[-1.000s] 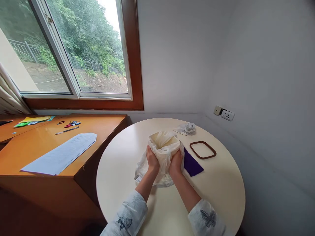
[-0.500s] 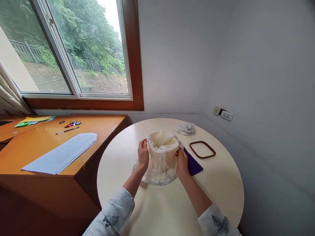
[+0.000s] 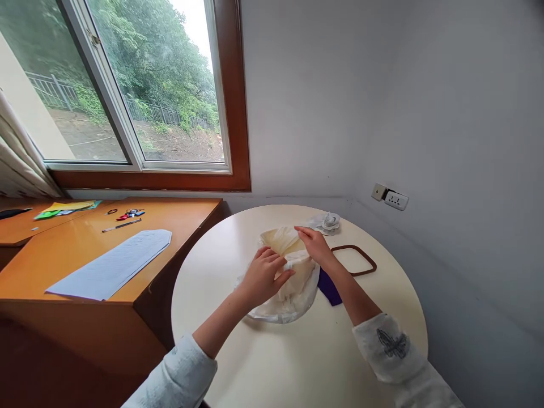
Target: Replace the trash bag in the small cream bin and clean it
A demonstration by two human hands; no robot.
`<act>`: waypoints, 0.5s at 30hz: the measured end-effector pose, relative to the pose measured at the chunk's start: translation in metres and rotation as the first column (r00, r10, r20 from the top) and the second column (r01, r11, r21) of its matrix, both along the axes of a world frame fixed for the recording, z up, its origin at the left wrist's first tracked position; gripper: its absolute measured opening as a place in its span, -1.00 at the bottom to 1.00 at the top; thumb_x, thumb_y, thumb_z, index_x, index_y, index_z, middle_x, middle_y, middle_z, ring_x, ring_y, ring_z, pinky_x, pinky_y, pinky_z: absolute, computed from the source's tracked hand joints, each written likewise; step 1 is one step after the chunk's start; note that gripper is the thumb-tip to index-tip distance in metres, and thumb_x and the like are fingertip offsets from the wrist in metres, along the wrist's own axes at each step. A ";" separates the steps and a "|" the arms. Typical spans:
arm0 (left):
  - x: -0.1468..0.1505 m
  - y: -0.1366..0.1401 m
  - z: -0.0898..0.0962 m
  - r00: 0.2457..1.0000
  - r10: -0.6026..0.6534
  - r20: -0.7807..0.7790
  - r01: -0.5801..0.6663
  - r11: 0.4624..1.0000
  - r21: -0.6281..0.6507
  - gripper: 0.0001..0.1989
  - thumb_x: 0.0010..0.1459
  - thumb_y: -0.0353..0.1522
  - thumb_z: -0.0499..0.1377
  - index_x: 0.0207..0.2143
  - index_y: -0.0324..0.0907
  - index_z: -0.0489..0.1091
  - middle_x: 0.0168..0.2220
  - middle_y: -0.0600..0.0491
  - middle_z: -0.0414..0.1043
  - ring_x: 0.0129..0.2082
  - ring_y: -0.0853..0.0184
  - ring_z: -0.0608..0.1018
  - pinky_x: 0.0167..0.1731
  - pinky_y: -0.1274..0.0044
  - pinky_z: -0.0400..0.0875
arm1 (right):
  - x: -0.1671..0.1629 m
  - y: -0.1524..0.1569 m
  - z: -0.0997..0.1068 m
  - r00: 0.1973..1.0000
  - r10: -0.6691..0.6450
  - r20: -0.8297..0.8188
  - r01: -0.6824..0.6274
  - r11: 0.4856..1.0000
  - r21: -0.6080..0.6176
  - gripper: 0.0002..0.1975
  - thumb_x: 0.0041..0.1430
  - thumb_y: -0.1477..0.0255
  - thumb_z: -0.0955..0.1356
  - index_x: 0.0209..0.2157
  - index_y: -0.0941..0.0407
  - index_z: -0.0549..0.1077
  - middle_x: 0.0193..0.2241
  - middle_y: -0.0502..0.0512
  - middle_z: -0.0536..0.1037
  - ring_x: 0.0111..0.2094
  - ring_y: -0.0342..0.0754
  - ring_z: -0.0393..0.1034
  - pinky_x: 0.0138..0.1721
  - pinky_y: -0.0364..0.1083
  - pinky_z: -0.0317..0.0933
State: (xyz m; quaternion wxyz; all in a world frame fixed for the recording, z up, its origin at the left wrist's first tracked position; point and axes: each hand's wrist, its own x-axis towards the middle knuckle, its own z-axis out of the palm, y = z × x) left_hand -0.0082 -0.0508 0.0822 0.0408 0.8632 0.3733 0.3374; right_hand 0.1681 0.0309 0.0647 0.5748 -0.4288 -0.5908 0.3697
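Observation:
A cream-coloured bin (image 3: 293, 286) stands on the round table with a thin translucent plastic bag (image 3: 285, 311) draped over its rim and down its outside. My left hand (image 3: 264, 275) is over the front left of the rim, palm down, its fingers stretched out and the thumb apart. Across the opening, my right hand (image 3: 313, 243) lies at the right side of the rim with its fingers extended. Neither hand grips anything; whether the fingertips touch the bag I cannot tell. Part of the opening is hidden behind my hands.
Right of the bin lie a purple cloth-like piece (image 3: 329, 288) and a brown rounded-square frame (image 3: 361, 272). Crumpled translucent plastic (image 3: 329, 222) sits at the back of the white table (image 3: 212, 266). A wooden desk to the left holds paper sheets (image 3: 114, 263) and a pen (image 3: 121, 225).
Both hands have let go of the bin's sides and risen to its rim. My left hand moved right over the front; my right hand moved up and towards the back.

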 end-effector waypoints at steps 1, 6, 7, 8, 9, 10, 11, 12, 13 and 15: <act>0.000 0.000 -0.001 1.000 -0.008 -0.002 0.008 1.000 0.012 -0.76 0.11 -0.24 0.10 -0.56 -0.12 0.30 -0.57 0.06 0.33 -0.43 0.27 0.37 -0.17 0.33 0.22 | -0.001 0.002 0.002 1.000 0.023 0.010 -0.023 1.000 -0.002 -0.77 -0.03 0.37 0.34 -0.29 0.09 0.55 -0.15 0.09 0.54 -0.03 0.02 0.34 0.09 0.06 0.04; 0.001 -0.008 -0.003 0.996 -0.053 -0.075 0.058 0.997 0.054 -0.76 0.12 -0.28 0.08 -0.58 -0.12 0.25 -0.60 0.09 0.29 -0.46 0.29 0.33 -0.20 0.34 0.22 | -0.004 0.007 0.012 0.993 0.108 0.035 -0.108 0.994 -0.011 -0.77 -0.06 0.39 0.36 -0.29 0.07 0.55 -0.18 0.06 0.56 -0.03 0.04 0.36 0.10 0.09 0.04; 0.001 -0.011 -0.003 0.992 -0.060 -0.115 0.068 0.996 0.066 -0.77 0.13 -0.27 0.07 -0.57 -0.12 0.25 -0.60 0.09 0.29 -0.47 0.30 0.32 -0.20 0.35 0.22 | -0.004 0.007 0.014 0.992 0.119 0.041 -0.119 0.993 -0.012 -0.76 -0.06 0.39 0.36 -0.28 0.07 0.55 -0.17 0.06 0.55 -0.02 0.04 0.35 0.10 0.09 0.03; 0.002 -0.013 -0.002 0.986 -0.067 -0.154 0.080 0.994 0.079 -0.77 0.13 -0.27 0.06 -0.56 -0.12 0.26 -0.60 0.09 0.30 -0.47 0.30 0.32 -0.19 0.35 0.22 | -0.004 0.007 0.016 0.991 0.128 0.047 -0.128 0.992 -0.013 -0.75 -0.05 0.39 0.36 -0.27 0.07 0.55 -0.16 0.06 0.55 -0.01 0.04 0.34 0.10 0.09 0.03; 0.002 -0.016 -0.002 0.979 -0.076 -0.187 0.094 0.992 0.089 -0.77 0.14 -0.25 0.05 -0.55 -0.12 0.27 -0.59 0.09 0.31 -0.47 0.30 0.33 -0.18 0.35 0.21 | -0.004 0.007 0.017 0.989 0.138 0.053 -0.137 0.990 -0.014 -0.75 -0.06 0.39 0.36 -0.27 0.08 0.55 -0.16 0.07 0.54 -0.01 0.05 0.34 0.10 0.09 0.02; 0.002 -0.018 -0.002 0.974 -0.084 -0.211 0.107 0.989 0.099 -0.76 0.15 -0.24 0.04 -0.54 -0.12 0.27 -0.59 0.08 0.31 -0.47 0.31 0.33 -0.16 0.35 0.21 | -0.005 0.006 0.019 0.987 0.148 0.059 -0.147 0.989 -0.015 -0.75 -0.06 0.39 0.36 -0.28 0.08 0.55 -0.16 0.07 0.55 -0.02 0.05 0.35 0.10 0.09 0.03; 0.002 -0.019 -0.003 0.970 -0.090 -0.227 0.117 0.987 0.107 -0.76 0.15 -0.23 0.03 -0.54 -0.11 0.28 -0.59 0.08 0.32 -0.46 0.30 0.34 -0.15 0.35 0.21 | -0.005 0.006 0.021 0.985 0.160 0.067 -0.159 0.987 -0.016 -0.76 -0.07 0.38 0.36 -0.29 0.08 0.56 -0.18 0.07 0.56 -0.03 0.05 0.36 0.08 0.09 0.05; 0.002 -0.021 -0.003 0.966 -0.093 -0.240 0.123 0.986 0.113 -0.75 0.16 -0.23 0.02 -0.53 -0.11 0.29 -0.58 0.08 0.32 -0.46 0.30 0.34 -0.15 0.35 0.20 | -0.005 0.006 0.023 0.982 0.173 0.075 -0.172 0.985 -0.017 -0.77 -0.08 0.38 0.37 -0.32 0.08 0.56 -0.20 0.07 0.57 -0.06 0.05 0.38 0.06 0.08 0.08; 0.001 -0.022 -0.004 0.964 -0.093 -0.250 0.125 0.985 0.119 -0.75 0.17 -0.23 0.01 -0.52 -0.11 0.30 -0.58 0.07 0.32 -0.45 0.30 0.34 -0.15 0.35 0.20 | -0.004 0.006 0.024 0.979 0.186 0.084 -0.185 0.983 -0.017 -0.79 -0.08 0.38 0.37 -0.34 0.08 0.57 -0.23 0.06 0.58 -0.10 0.05 0.40 0.03 0.07 0.11; -0.001 -0.022 -0.005 0.962 -0.090 -0.259 0.126 0.984 0.128 -0.75 0.17 -0.24 0.01 -0.52 -0.11 0.31 -0.58 0.07 0.32 -0.45 0.30 0.34 -0.16 0.35 0.21 | -0.004 0.006 0.026 0.973 0.207 0.105 -0.206 0.978 -0.017 -0.81 -0.08 0.37 0.37 -0.38 0.09 0.57 -0.28 0.06 0.59 -0.17 0.03 0.42 -0.02 0.04 0.16</act>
